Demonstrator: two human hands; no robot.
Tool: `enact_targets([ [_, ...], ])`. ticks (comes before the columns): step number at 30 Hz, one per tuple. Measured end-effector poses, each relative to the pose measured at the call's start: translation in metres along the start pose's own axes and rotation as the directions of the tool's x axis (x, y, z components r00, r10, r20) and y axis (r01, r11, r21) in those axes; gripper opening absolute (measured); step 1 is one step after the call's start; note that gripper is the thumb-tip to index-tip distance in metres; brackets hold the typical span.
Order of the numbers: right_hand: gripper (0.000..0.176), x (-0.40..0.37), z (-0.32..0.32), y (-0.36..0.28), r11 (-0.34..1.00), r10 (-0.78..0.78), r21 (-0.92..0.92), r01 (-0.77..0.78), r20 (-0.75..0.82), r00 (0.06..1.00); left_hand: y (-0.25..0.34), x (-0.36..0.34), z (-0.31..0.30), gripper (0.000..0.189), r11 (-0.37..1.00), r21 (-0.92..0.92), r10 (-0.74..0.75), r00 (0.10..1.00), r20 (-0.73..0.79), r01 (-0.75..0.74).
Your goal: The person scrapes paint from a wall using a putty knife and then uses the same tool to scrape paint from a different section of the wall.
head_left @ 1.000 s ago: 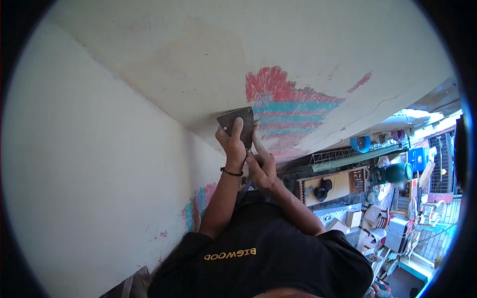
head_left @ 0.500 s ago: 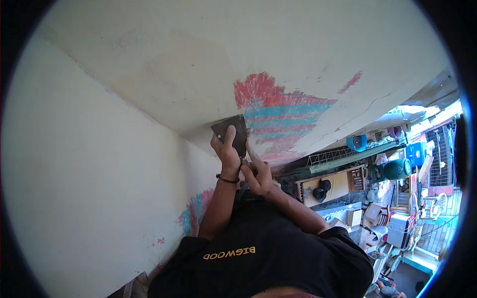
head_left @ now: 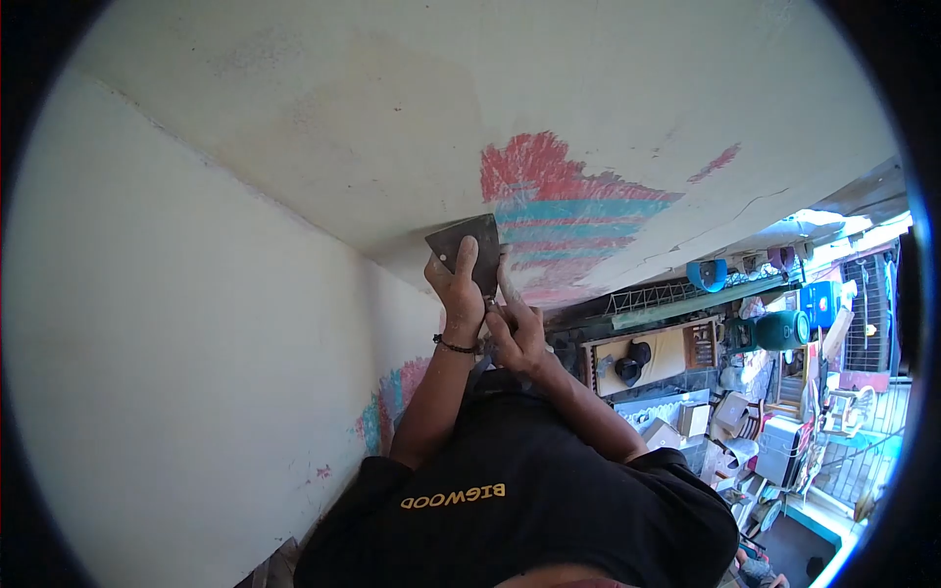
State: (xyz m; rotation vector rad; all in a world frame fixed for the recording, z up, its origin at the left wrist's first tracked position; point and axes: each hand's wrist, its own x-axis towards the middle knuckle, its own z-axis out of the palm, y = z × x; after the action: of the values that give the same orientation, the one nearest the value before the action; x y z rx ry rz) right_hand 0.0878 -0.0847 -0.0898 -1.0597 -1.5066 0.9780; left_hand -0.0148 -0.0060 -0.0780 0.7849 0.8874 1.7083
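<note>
A wide dark putty knife point(head_left: 473, 247) is held up against the pale wall, its broad edge at or close to the surface. My left hand point(head_left: 459, 299) is closed around the blade, with the thumb laid flat on its face. Lower down, my right hand point(head_left: 521, 336) is wrapped about the handle, one finger stretched along the blade's side. The handle is mostly hidden by the fingers. Just right of the blade lies a patch of red and turquoise striped paint point(head_left: 573, 211) on the pale wall point(head_left: 343, 127).
Another pale wall point(head_left: 196, 323) meets this one at a corner on the left, with a smaller painted patch point(head_left: 402, 392) low down. To the right are a wooden bench with a dark hat point(head_left: 632, 363), a green barrel point(head_left: 781, 330), boxes point(head_left: 694, 419) and a metal truss point(head_left: 647, 301).
The whole view has shifted slightly, so the wall, hands and putty knife appear a little farther right and up. Both hands keep their hold, and the knife stays beside the painted patch.
</note>
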Motion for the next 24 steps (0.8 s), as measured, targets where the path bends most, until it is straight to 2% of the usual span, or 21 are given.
enact_targets([
  [2,0.069,0.004,-0.006,-0.002,0.999,-0.038,-0.012,0.039,0.033,0.999,0.006,0.002,0.009,0.024,1.000,-0.008,0.025,1.000,-0.012,-0.025],
  [5,0.069,0.001,0.003,-0.012,0.994,0.096,0.056,-0.096,0.004,0.995,0.022,-0.001,0.011,0.019,0.997,-0.034,-0.062,0.998,0.004,0.062],
  [8,0.068,0.000,-0.001,-0.008,1.000,-0.012,0.003,0.012,-0.024,1.000,0.007,-0.001,0.005,0.019,1.000,0.013,0.020,0.999,-0.039,-0.019],
  [11,0.068,0.005,-0.010,-0.009,0.999,0.017,-0.044,-0.016,0.033,0.999,0.007,0.003,0.010,0.025,0.999,-0.033,0.024,1.000,0.020,-0.023],
  [14,0.064,0.004,-0.001,-0.018,0.997,0.072,0.001,-0.072,-0.047,0.996,0.008,0.003,0.007,0.023,1.000,-0.011,0.003,1.000,0.024,-0.003],
  [17,0.063,0.001,-0.004,-0.004,1.000,0.011,-0.012,-0.012,-0.044,0.999,0.006,0.000,0.011,0.023,0.995,0.049,0.087,0.996,-0.014,-0.087],
  [20,0.062,0.005,-0.008,-0.012,0.999,0.036,-0.026,-0.036,-0.014,0.999,0.025,-0.001,0.023,0.024,0.999,-0.047,0.006,0.999,0.041,-0.004],
  [24,0.062,0.002,0.002,-0.009,0.999,0.020,0.029,-0.018,-0.065,0.998,0.016,-0.001,0.013,0.023,0.999,-0.037,0.006,0.999,0.041,-0.005],
])
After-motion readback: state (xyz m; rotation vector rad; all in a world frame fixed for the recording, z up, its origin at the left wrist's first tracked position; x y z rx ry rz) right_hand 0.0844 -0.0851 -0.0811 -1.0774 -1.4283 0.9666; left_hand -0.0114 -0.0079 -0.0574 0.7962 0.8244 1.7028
